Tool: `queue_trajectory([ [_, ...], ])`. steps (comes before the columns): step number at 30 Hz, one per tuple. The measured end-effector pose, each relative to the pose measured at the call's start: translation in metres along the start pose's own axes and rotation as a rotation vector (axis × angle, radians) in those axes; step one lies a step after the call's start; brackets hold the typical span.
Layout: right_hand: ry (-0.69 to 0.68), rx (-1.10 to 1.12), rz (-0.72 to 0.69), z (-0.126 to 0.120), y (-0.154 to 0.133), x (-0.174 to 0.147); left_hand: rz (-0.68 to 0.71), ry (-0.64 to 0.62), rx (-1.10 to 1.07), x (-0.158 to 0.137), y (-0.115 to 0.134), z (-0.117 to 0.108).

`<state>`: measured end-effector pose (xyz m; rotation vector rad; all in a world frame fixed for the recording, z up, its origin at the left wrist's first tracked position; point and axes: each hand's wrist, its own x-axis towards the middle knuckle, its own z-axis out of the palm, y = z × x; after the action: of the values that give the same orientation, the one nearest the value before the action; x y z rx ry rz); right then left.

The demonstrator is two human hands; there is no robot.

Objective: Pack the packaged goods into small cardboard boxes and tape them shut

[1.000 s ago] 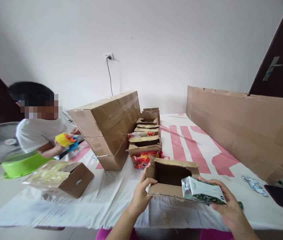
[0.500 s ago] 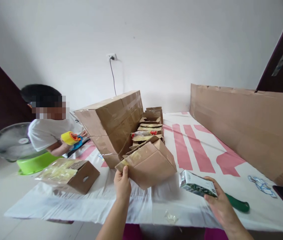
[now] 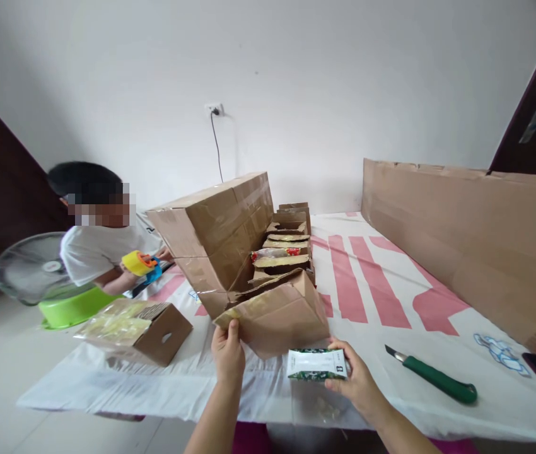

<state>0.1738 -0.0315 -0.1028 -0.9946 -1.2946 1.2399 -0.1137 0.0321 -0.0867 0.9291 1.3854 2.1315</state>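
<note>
My left hand [image 3: 229, 356] pinches the near left corner of an open cardboard box [image 3: 280, 318], thumb on its outer face. That box stands tilted at the front end of a row of smaller open boxes [image 3: 287, 243], one with a red and clear plastic packet [image 3: 275, 253] on top. In my right hand [image 3: 350, 375] is a small white and green carton [image 3: 316, 364], gripped at its right end and held just in front of the tilted box. A green utility knife [image 3: 438, 377] with its blade out lies to the right of that hand.
A tall taped cardboard box [image 3: 223, 233] stands left of the row. Farther left are a small taped box [image 3: 138, 331], a person [image 3: 102, 246] holding a yellow tape roll [image 3: 139, 262], a fan and a green basin [image 3: 72, 307]. A long cardboard panel [image 3: 461, 239] stands right.
My right hand has moved left with the carton, turning it so its white face shows. The utility knife is now fully uncovered. My left hand keeps its hold on the box.
</note>
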Motion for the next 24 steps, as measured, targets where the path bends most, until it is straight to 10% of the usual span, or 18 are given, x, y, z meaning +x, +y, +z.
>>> queue_trajectory([
  [8,0.069,-0.150,-0.060,0.016,0.034,0.023,0.596,-0.240,0.465,-0.034,0.037,0.019],
  [24,-0.013,-0.318,-0.052,0.006,0.033,0.011,0.328,-0.212,0.447,0.002,0.020,-0.030],
])
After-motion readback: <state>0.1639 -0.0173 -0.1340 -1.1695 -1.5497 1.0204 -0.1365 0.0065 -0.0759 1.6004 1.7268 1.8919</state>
